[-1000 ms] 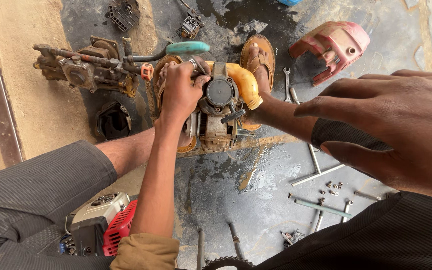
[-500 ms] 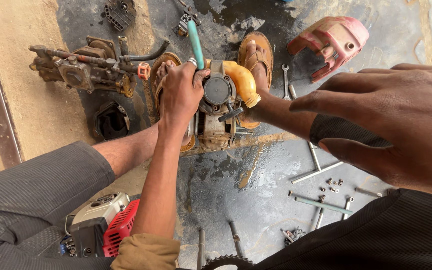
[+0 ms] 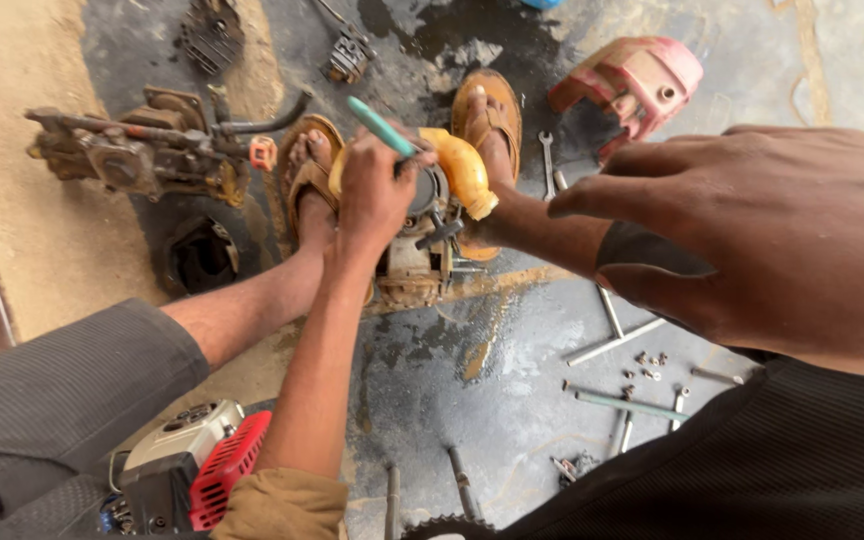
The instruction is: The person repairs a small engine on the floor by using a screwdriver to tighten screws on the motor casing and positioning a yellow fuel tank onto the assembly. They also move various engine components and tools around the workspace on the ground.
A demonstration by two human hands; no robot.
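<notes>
My left hand (image 3: 372, 190) is closed around a screwdriver with a teal handle (image 3: 380, 125), whose handle sticks up and to the left. The tool's tip is hidden under the hand, on top of a small engine (image 3: 412, 265) with a yellow-orange curved pipe (image 3: 464, 165). The engine stands on the oily floor between my two sandalled feet (image 3: 492, 115). My right hand (image 3: 752, 220) is close to the camera at the right, resting on my dark-trousered knee. It holds nothing and its fingers are loosely apart.
A red engine cover (image 3: 632, 80) lies at the back right and a rusty engine assembly (image 3: 142, 150) at the left. A spanner (image 3: 547, 160), rods and small bolts (image 3: 642, 365) are scattered on the floor at the right. A red-and-white engine (image 3: 192, 460) sits near my left leg.
The teal handle has swung in my left hand, from lying flat to pointing up, then tilting to the left. My right hand has stayed on the knee.
</notes>
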